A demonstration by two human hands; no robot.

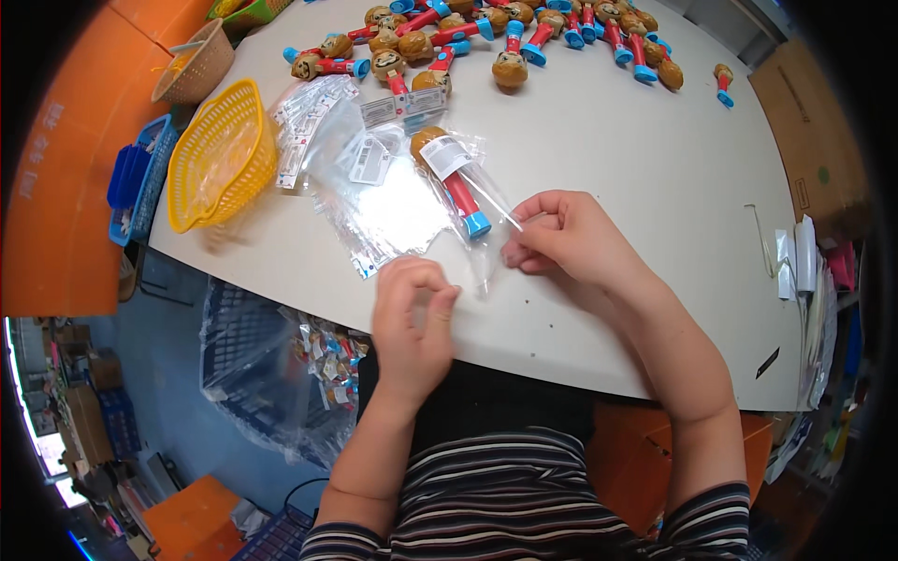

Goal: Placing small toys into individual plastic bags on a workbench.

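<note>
A toy figure with a brown round head, red stick body and blue foot (478, 224) lies inside a clear plastic bag (480, 264) with a white label. My right hand (561, 238) is closed, pinching the bag's edge between thumb and fingers. My left hand (412, 313) is at the table's near edge, left of the bag's lower corner and apart from it. Its fingers are curled and the thumb meets the index finger; anything between them is too small to make out. Left of the toy lies a pile of flat clear bags (383, 224) with printed labels.
Many similar toys (510, 70) are heaped at the table's far side. A yellow basket (178, 187), a tan basket (208, 67) and a blue basket (161, 159) stand at left. Below the edge is a plastic-lined crate (234, 346) with bagged toys. A cardboard box (804, 140) stands right.
</note>
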